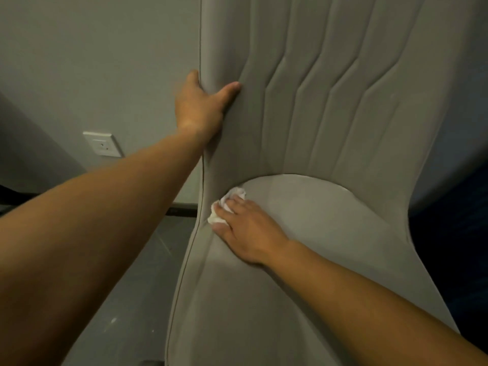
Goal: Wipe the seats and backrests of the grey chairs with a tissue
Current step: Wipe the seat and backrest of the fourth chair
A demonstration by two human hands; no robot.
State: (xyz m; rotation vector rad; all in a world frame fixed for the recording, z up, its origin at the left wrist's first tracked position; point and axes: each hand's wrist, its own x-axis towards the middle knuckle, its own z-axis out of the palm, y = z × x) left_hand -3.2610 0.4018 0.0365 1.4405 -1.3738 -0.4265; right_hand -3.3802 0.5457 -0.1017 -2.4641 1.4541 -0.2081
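Pressing a crumpled white tissue (224,207) onto the grey chair (317,233), the right hand (248,228) is working with fingers nearly straight and laid flat over the wad, which is sitting at the far left corner of the seat (303,207), right where the seat is meeting the backrest (330,101) and the chair's raised side. That flat hold is probably spreading pressure so the tissue can rub into the seam. Meanwhile the left hand (200,104) is gripping the backrest's left edge, thumb on the front and fingers curling behind, most likely bracing the chair against the push. Pale grey upholstery is showing stitched vertical channels on the backrest and a smooth seat pad. Off to the left, a wall socket (103,143) is sitting on the grey wall (92,62).
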